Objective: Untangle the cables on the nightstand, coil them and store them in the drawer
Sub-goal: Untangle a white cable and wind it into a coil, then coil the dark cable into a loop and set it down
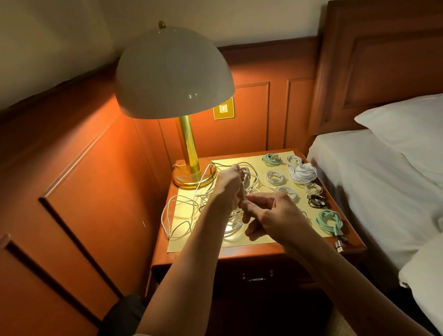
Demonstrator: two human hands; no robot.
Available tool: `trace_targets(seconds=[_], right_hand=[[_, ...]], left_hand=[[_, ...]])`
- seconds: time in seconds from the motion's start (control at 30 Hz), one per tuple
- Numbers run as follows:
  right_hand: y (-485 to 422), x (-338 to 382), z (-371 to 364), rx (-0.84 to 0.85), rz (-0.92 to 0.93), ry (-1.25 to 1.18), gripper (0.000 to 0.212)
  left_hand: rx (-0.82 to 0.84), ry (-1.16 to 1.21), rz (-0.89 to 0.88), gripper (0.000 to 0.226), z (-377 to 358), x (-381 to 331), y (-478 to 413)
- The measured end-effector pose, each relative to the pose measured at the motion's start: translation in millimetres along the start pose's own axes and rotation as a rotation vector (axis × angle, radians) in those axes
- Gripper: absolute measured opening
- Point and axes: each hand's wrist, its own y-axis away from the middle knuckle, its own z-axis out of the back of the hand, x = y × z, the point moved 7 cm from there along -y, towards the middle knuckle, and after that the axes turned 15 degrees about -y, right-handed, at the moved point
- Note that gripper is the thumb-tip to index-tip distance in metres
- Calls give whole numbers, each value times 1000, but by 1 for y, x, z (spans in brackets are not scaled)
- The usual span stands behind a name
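Note:
A tangle of white cables [184, 211] sprawls over the left and middle of the yellow mat on the nightstand [198, 257]. My left hand [229, 185] is raised above the tangle and pinches a white cable strand. Just below it, my right hand [270, 214] has curled fingers that pinch the same white strand. Several coiled cables lie on the mat's right side: a mint coil [271, 159] at the back, a thick white coil [302, 173], a black coil [316, 200] and a mint coil [329, 220] at the front. The drawer [256, 276] below is closed.
A brass lamp with a white dome shade [175, 70] stands lit at the nightstand's back left. Wooden wall panelling closes off the left and back. A bed with white sheets and pillows [410, 172] sits immediately to the right.

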Motion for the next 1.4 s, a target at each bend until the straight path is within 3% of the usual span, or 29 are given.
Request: trace_targets(seconds=[0.17, 0.3, 0.5, 0.57, 0.63, 0.73, 0.83, 0.9, 0.97, 1.07, 1.13, 1.3, 1.4], right_hand=[[7, -6, 3, -26, -17, -7, 23], [13, -16, 2, -21, -54, -5, 12], [10, -39, 25, 15, -190, 290, 21], [3, -44, 43, -27, -201, 586, 39], [-4, -38, 53, -76, -122, 866, 70], [-9, -26, 44, -38, 74, 957, 93], [-21, -9, 41, -50, 306, 994, 69], [-32, 2, 45, -33, 360, 950, 61], [-44, 12, 49, 21, 393, 928, 62], [-59, 21, 56, 64, 421, 915, 82], [-71, 19, 57, 123, 426, 919, 87], [-109, 13, 73, 83, 396, 915, 71], [-138, 11, 99, -63, 313, 893, 70]], left_hand=[[23, 9, 87, 37, -12, 7, 2], [1, -17, 126, 37, -13, 23, -1], [-53, -96, 8, 41, 2, 50, -3], [-54, -225, -103, 49, 5, 51, 5], [-54, -392, -198, 52, 4, 49, 14], [-28, -471, -270, 52, -5, 42, 20], [139, -374, -243, 51, -19, 35, 16], [231, -326, -220, 48, -22, 26, 14], [281, -321, -196, 45, -19, 18, 9], [344, -362, -194, 44, -17, 7, -2], [340, -386, -191, 43, -18, 2, -11], [386, -281, -114, 44, -23, -4, -48], [205, -437, -155, 47, -22, -19, -99]])
